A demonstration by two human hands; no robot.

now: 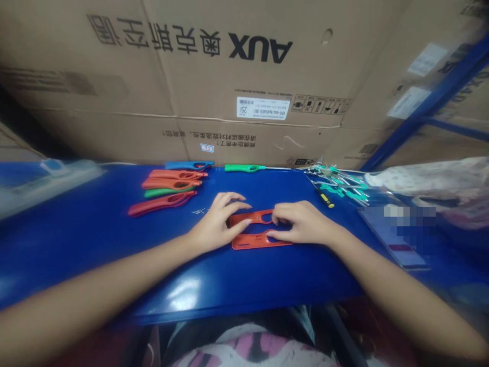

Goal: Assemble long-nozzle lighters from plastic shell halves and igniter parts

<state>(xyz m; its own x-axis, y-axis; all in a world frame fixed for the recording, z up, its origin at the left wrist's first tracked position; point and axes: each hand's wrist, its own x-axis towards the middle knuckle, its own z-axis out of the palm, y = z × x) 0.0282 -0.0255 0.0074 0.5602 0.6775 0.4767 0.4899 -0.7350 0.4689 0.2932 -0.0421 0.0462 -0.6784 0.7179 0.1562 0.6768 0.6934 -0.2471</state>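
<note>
While the left fingers [237, 206] spread wide around its left end, the upper long orange plastic half-shell [256, 218] lies mid-frame on the shiny blue tabletop [76, 244], a matching lower half-shell [250, 240] just below. Right fingers [279, 235] are parted at the looped right ends; can't tell if anything's gripped tbh.

This looks like a small assembly workshop: the blue table [87, 229] bears orange shell halves [252, 241] at its middle, coloured plastic handles [162, 203] towards its left, a screwdriver [326, 199] towards its right, and printed cardboard [198, 81] behind it.
</note>
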